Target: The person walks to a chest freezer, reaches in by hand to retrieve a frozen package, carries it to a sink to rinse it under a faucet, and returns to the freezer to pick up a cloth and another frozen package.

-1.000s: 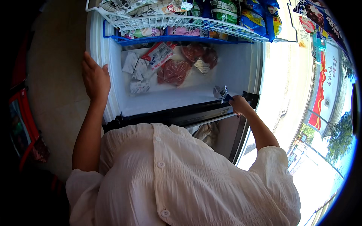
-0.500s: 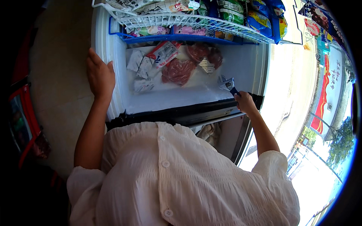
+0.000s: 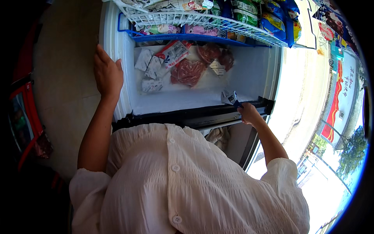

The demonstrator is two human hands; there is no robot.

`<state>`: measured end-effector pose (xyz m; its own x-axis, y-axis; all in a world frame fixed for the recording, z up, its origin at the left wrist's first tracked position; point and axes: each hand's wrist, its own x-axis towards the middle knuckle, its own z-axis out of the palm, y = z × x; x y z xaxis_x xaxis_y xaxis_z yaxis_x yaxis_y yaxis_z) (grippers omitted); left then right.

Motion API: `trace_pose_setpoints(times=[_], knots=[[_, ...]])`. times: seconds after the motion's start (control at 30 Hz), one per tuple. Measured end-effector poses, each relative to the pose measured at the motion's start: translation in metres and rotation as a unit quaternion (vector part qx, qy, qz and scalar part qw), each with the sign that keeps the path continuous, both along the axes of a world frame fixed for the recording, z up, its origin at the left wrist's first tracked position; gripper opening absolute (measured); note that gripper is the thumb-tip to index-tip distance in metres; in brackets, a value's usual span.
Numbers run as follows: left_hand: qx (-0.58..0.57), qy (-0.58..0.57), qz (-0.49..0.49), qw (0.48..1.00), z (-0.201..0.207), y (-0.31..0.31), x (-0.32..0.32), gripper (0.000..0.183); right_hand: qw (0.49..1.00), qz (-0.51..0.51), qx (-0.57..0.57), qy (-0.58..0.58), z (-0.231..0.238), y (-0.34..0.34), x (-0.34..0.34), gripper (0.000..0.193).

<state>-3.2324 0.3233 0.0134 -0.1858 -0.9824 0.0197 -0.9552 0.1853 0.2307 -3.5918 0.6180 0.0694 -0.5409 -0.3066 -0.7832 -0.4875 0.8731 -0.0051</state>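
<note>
Over an open chest freezer (image 3: 117, 50) the person leans, a white buttoned blouse (image 3: 187, 183) filling the lower part of the view. At the freezer's left rim the left hand (image 3: 107, 74) rests flat on the white edge, fingers stretched out and together, gripping nothing. At the near right corner, above the dark front frame (image 3: 194, 116), the right hand (image 3: 249, 114) is closed around the blue handle of an adjustable wrench (image 3: 230, 97); the wrench's metal head points up and left, over the frosted floor of the freezer just inside the frame.

Deeper inside the freezer, well apart from the wrench, lie clear bags of red meat (image 3: 189, 72) and, to their left, a few pale flat packets (image 3: 150, 72), with one white-and-red packet (image 3: 171, 52) tilted between them. Along the far side a white wire basket (image 3: 202, 19) sits across the top, above a blue one (image 3: 187, 38), both holding coloured packages; blue and green bags (image 3: 272, 19) crowd the far right corner. Outside to the right, sunlit pavement (image 3: 307, 97) runs beside the cabinet.
</note>
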Motion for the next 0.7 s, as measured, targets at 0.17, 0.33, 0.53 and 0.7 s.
trace_pose_setpoints(times=[0.17,0.33,0.53,0.7], knots=[[-0.013,-0.005,0.001,1.0,-0.004,0.001,0.004,0.071,0.998,-0.049,-0.036,-0.019,0.014,-0.027,0.007,0.023],[-0.008,-0.007,-0.001,1.0,-0.005,0.0,0.002,0.072,0.995,0.09,-0.038,0.002,-0.016,0.009,0.007,0.024],[-0.025,-0.006,-0.013,1.0,-0.006,0.001,0.004,0.072,0.999,-0.019,-0.042,0.003,0.005,-0.018,0.031,0.023],[-0.03,-0.005,-0.011,0.999,-0.007,-0.002,0.003,0.072,0.998,0.045,-0.009,-0.046,0.005,-0.016,0.033,0.025]])
